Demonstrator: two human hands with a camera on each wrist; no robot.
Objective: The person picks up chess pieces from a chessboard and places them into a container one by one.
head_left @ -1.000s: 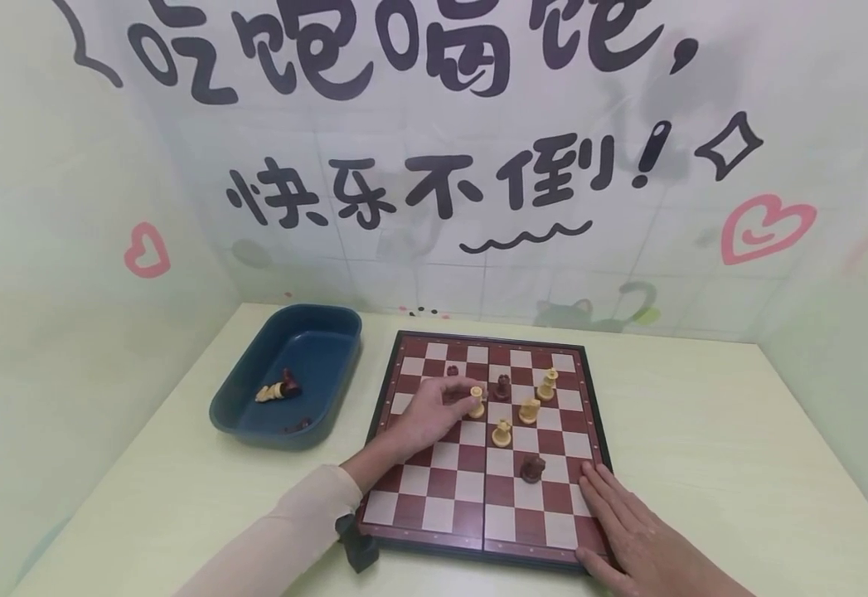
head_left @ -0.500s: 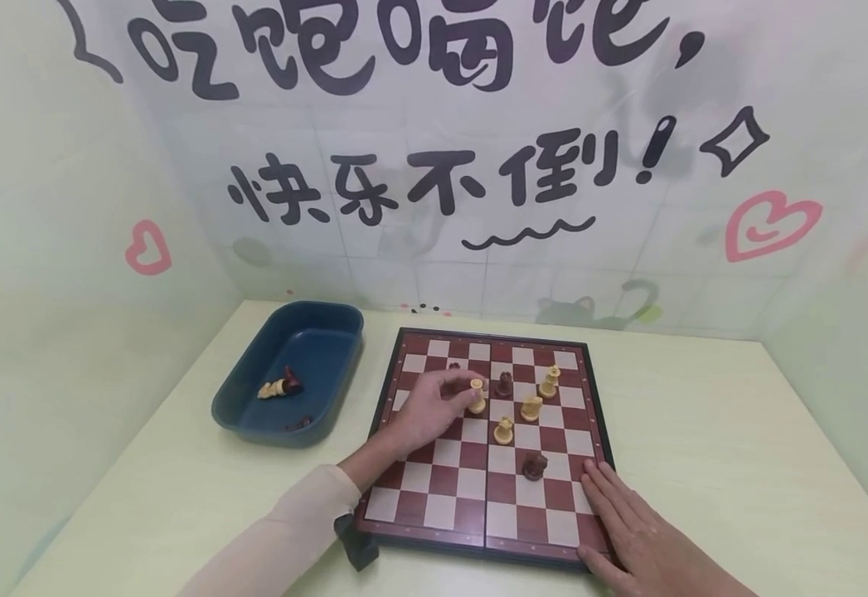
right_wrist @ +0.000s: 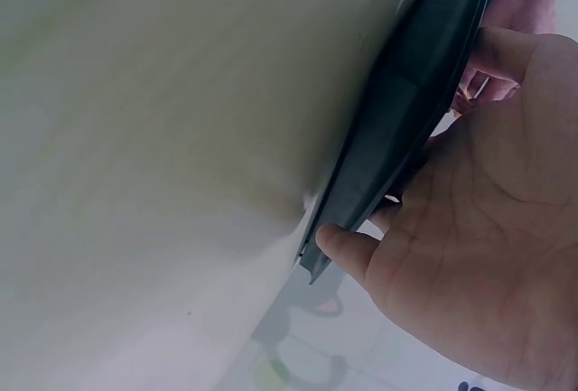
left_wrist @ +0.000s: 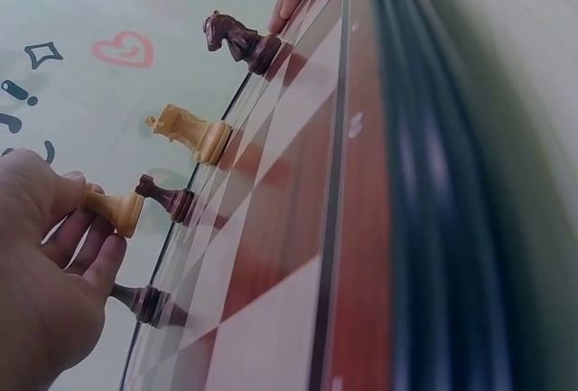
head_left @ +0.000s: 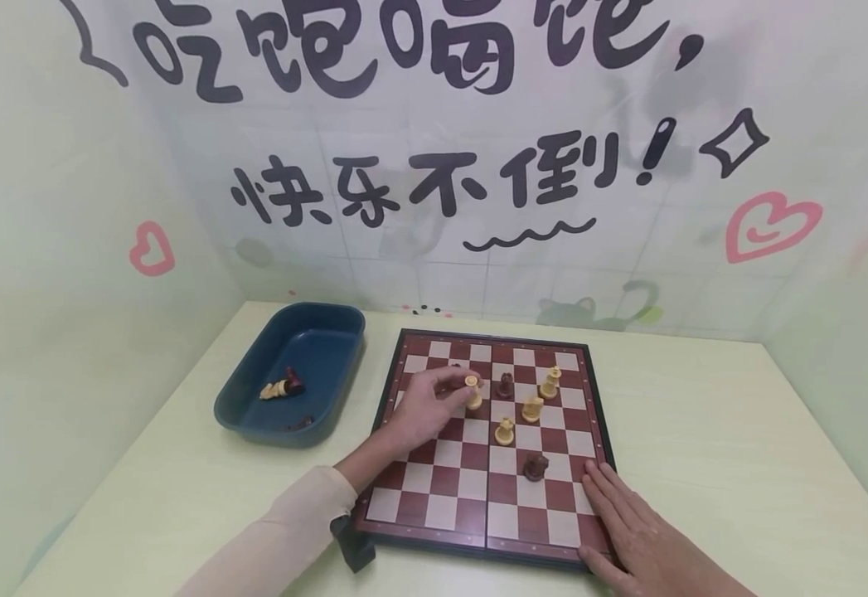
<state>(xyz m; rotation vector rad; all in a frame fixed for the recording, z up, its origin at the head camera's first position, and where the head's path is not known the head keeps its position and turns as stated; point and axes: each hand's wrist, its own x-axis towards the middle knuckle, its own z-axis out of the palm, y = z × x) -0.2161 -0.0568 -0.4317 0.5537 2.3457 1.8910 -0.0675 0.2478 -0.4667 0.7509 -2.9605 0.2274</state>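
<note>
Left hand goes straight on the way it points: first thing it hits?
Probably the dark chess piece just right of the pale piece the left hand pinches; exact depth is hard to judge.

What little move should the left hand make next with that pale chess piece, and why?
Probably the left hand should raise the pale chess piece slightly before shifting it sideways. Its base hangs clear of the board, but one dark piece stands close beside it and another dark piece stands near the fingers, so either might get knocked.
</note>
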